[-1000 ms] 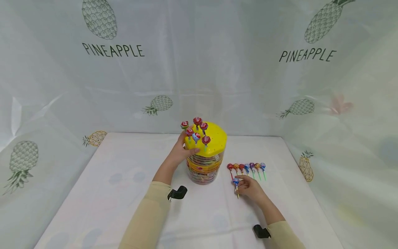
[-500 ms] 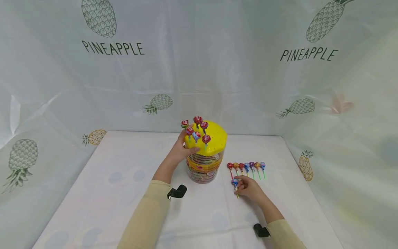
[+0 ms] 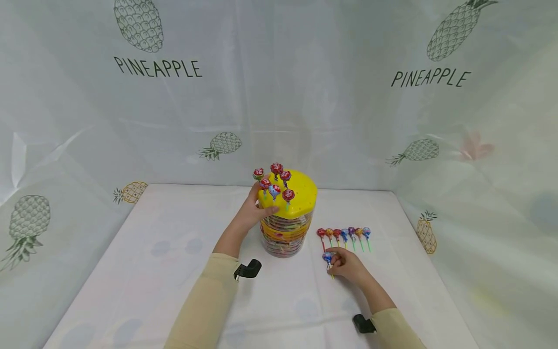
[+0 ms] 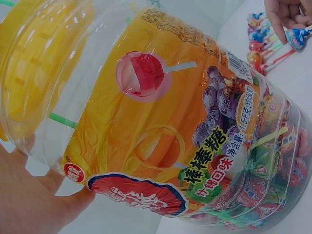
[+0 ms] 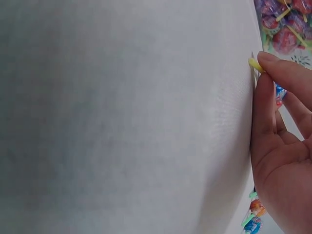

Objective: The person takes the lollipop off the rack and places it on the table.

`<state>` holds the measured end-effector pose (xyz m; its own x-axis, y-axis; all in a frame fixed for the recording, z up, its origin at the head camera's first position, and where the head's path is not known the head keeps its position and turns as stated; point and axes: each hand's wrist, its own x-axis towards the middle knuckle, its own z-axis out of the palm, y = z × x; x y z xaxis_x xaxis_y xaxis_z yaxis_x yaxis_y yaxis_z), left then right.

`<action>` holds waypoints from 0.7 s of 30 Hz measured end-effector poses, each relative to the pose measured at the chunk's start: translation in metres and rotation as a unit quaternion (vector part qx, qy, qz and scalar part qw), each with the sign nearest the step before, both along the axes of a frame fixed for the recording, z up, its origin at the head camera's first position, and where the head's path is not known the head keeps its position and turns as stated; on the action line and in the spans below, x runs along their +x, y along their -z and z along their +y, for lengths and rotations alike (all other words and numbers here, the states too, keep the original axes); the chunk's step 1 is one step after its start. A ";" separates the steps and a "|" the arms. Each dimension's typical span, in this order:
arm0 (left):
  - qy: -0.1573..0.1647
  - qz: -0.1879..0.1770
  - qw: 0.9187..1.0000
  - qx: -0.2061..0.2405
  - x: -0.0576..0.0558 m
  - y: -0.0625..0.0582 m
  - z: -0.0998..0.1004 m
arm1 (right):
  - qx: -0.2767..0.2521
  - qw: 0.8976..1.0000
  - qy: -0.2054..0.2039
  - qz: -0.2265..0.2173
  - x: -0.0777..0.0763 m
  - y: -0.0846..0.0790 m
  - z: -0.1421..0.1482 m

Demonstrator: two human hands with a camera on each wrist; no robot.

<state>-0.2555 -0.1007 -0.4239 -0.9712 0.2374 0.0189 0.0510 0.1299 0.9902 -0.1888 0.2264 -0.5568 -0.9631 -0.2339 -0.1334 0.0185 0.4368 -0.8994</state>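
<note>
we see a pale sheet (image 3: pixel 296 87) rising behind the white-covered table (image 3: pixel 165 295) and along both its sides, creased at the far left. high on the left we find a large printed pineapple (image 3: pixel 139 26) over dark lettering (image 3: pixel 157 68) that reads "pineapple"; high on the right, a tilted pineapple (image 3: pixel 457 31) sits over matching lettering (image 3: pixel 429 78). lower down we spot two smaller sideways prints, one left of centre (image 3: pixel 224 143), one right (image 3: pixel 420 150), plus yellow-orange pineapples near the table's left (image 3: pixel 134 192) and right (image 3: pixel 426 233) edges. we notice a faint pink shape (image 3: pixel 475 147) and pale blue dots (image 3: pixel 160 248) across the tabletop.
</note>
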 end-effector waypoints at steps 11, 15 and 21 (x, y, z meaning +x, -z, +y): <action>-0.003 0.007 1.000 -0.003 0.000 0.001 0.000 | 0.018 1.000 0.012 0.005 0.002 0.002 -0.003; -0.003 0.003 1.000 -0.004 0.000 0.001 0.000 | 0.018 1.000 0.010 0.007 0.002 0.003 -0.003; -0.004 0.000 1.000 -0.003 0.000 0.002 0.000 | 0.005 1.000 -0.004 0.011 0.008 -0.013 -0.008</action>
<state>-0.2554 -0.1004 -0.4258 -0.9733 0.2290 0.0171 0.0495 0.1367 0.9894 -0.1806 0.2186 -0.5434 -0.9638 -0.2404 -0.1153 -0.0043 0.4464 -0.8948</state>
